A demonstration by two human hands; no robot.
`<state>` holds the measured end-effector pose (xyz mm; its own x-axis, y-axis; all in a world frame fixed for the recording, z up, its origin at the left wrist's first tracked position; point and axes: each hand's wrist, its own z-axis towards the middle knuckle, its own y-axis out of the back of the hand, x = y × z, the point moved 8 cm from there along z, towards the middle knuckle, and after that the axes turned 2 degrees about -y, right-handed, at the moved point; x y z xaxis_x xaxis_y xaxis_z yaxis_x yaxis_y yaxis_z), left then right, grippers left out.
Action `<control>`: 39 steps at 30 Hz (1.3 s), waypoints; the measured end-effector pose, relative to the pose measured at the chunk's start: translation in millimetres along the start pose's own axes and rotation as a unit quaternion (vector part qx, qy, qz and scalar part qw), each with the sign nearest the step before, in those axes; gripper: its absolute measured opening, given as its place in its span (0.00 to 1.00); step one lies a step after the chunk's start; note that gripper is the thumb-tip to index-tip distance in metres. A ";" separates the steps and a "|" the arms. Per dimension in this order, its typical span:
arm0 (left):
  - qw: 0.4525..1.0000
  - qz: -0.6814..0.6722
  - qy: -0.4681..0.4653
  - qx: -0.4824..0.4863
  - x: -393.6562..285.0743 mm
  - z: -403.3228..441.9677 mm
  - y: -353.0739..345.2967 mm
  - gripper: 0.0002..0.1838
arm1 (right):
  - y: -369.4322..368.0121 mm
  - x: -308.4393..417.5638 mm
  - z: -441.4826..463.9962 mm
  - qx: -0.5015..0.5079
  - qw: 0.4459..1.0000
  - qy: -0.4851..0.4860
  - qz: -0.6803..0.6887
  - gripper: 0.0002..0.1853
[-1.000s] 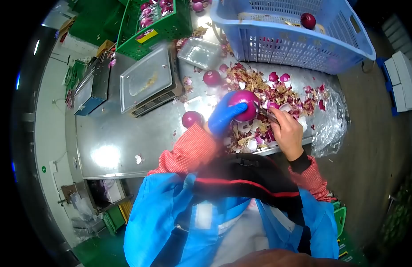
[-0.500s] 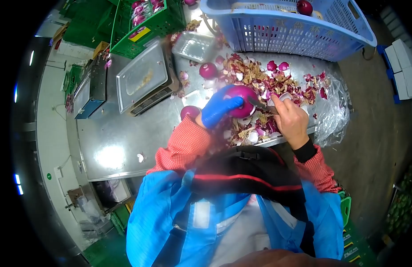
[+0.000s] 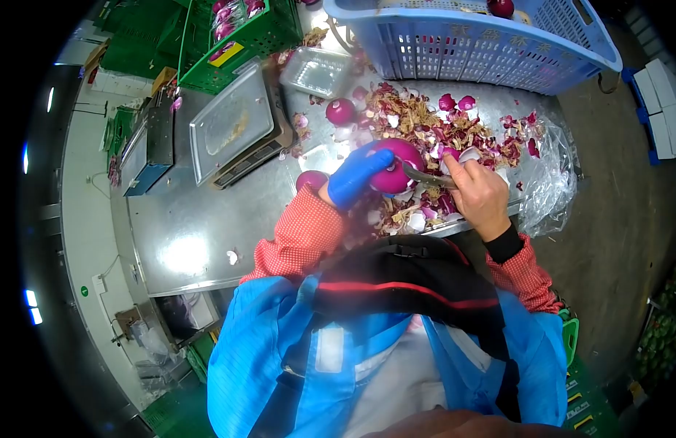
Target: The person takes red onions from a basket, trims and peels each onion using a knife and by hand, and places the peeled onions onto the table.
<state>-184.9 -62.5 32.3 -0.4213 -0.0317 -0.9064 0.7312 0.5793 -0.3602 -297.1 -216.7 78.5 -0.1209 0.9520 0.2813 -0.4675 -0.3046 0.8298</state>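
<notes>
My left hand [image 3: 354, 177], in a blue glove, is closed around a large red onion [image 3: 404, 157] above the metal table. A knife [image 3: 428, 177] is gripped in my bare right hand [image 3: 478, 191], its curved blade against the right side of that onion. Two more red onions lie close by: one [image 3: 341, 112] beyond my left hand, another [image 3: 311, 180] beside my left wrist. Under and around both hands spreads a heap of dry onion skins [image 3: 418, 124] with purple and white peelings.
A blue crate [image 3: 462, 51] stands at the far side with a red onion inside. Upper left are a clear plastic tray [image 3: 317, 71], a weighing scale [image 3: 234, 135] and a green crate [image 3: 269, 36] of wrapped onions. Clear plastic film [image 3: 550, 179] hangs over the table's right end.
The knife blade now shows more fully against the onion, at a different angle. My right hand has shifted very slightly, while my left hand keeps its hold.
</notes>
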 end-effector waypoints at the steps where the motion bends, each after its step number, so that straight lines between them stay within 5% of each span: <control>1: 1.000 0.005 0.000 0.000 0.3 0.1 0.1 0.22 | -0.5 -0.7 -0.1 -0.002 1.000 0.001 -0.002 0.26; 19: 0.998 -0.019 0.055 0.000 9.9 1.7 2.6 0.25 | -9.1 -4.6 -4.1 0.002 1.000 -0.004 0.003 0.26; 25: 0.993 0.092 0.061 -0.047 9.6 -3.3 5.1 0.31 | -19.4 -6.7 -4.3 -0.004 1.000 -0.019 -0.004 0.26; 31: 0.992 0.072 0.059 -0.081 15.0 1.3 11.4 0.33 | -50.9 -8.8 -14.1 0.027 0.971 -0.162 0.176 0.17; 32: 0.993 0.072 0.053 -0.075 15.8 -1.0 7.0 0.33 | -61.4 -15.1 -18.7 0.001 0.945 -0.208 0.251 0.15; 35: 0.995 0.050 0.034 -0.081 19.5 -6.5 -4.3 0.34 | -103.1 -71.2 -41.7 0.190 0.821 -0.433 0.320 0.17; 36: 0.995 0.030 0.028 -0.096 24.8 -6.0 -1.2 0.34 | -101.3 -66.6 -39.2 0.202 0.811 -0.426 0.347 0.18; 39: 0.989 -0.074 0.019 -0.127 29.6 -0.4 7.9 0.34 | -69.9 -39.7 -22.8 0.145 0.896 -0.326 0.263 0.18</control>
<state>-191.9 -58.5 2.7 -0.5364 -0.1043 -0.8375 0.5034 0.7569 -0.4166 -279.5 -232.5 -1.7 0.3245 0.4826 0.8135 -0.2383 -0.7906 0.5641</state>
